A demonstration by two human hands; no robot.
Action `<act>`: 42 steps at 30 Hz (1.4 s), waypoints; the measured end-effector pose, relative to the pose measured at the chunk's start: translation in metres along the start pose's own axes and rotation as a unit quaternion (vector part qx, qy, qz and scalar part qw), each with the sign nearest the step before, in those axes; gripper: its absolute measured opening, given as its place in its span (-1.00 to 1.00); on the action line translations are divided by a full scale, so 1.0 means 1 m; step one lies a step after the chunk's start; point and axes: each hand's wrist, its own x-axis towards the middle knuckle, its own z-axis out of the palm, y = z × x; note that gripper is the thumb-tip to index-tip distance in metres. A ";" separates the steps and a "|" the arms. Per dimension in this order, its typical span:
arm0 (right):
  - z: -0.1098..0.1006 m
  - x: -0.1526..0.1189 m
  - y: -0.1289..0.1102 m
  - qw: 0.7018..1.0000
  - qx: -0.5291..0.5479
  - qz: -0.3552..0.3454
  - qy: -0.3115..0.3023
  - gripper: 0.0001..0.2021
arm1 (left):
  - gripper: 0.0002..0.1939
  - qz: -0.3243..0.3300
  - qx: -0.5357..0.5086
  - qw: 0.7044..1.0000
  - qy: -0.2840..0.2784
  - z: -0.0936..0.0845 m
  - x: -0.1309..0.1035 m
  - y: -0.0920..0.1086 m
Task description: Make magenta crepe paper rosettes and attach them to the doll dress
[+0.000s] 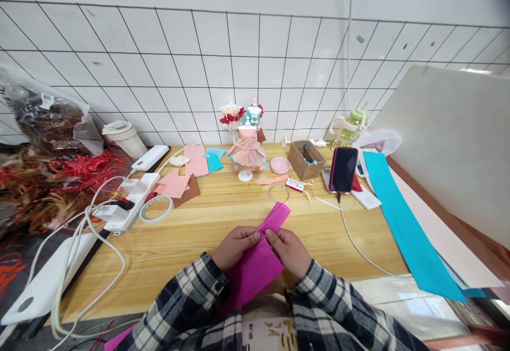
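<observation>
Over the near side of the tabletop [207,215], the left hand [237,246] and right hand [294,247] gripped a magenta sheet [253,268], fingers [252,239] pinching its narrowed middle; its broad part lay between the forearms; farther back stood a pink-dressed mini mannequin [247,146], beside a pink bowl [280,171].

passage: across wooden tabletop [175,250], between power strip [141,199] and left hand [237,246]. obstructions: looped white cables [124,259] at left; propped smartphone [343,170], charging cord [347,230] at right; miniature dress form [247,146] ahead.
</observation>
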 end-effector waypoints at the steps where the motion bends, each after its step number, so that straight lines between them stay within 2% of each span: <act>1: 0.000 0.000 0.001 1.000 0.000 -0.002 0.001 -0.46 | -0.58 -0.002 0.004 1.000 0.000 0.000 0.000 -0.001; 18: 0.002 0.003 0.011 1.000 0.015 -0.011 0.013 -0.44 | -0.58 0.005 0.034 0.999 0.001 0.001 0.004 -0.006; 23: -0.001 0.012 0.021 0.996 0.075 0.053 0.024 -0.42 | -0.58 0.010 0.065 0.997 0.042 0.000 0.006 -0.003; 25: -0.006 0.017 0.024 0.987 0.125 0.099 -0.006 -0.40 | -0.58 0.008 0.070 0.995 0.072 -0.002 0.005 -0.001; 27: -0.015 0.020 0.026 0.977 0.150 0.133 -0.075 -0.40 | -0.58 0.006 0.062 0.993 0.101 -0.007 0.003 0.003; 29: -0.023 0.021 0.026 0.970 0.128 0.139 -0.150 -0.46 | -0.60 0.002 0.043 0.991 0.128 -0.013 -0.001 0.007; 31: -0.029 0.019 0.023 0.973 0.102 0.115 -0.173 -0.48 | -0.62 0.004 0.020 0.989 0.145 -0.020 -0.006 0.012; 34: -0.026 0.014 0.018 0.984 0.123 0.048 -0.118 -0.44 | -0.66 0.009 0.024 0.990 0.136 -0.026 -0.009 0.017; 37: -0.010 0.010 0.014 0.988 0.140 -0.033 -0.056 -0.49 | -0.69 0.015 0.124 0.985 0.115 -0.021 -0.007 0.018; 40: 0.005 0.008 0.012 0.994 0.107 -0.034 -0.006 -0.59 | -0.69 0.035 0.209 0.971 0.109 -0.012 -0.003 0.020; 42: 0.007 0.008 0.011 0.995 0.099 -0.020 0.010 -0.65 | -0.57 0.026 0.203 0.975 0.091 -0.010 -0.004 0.023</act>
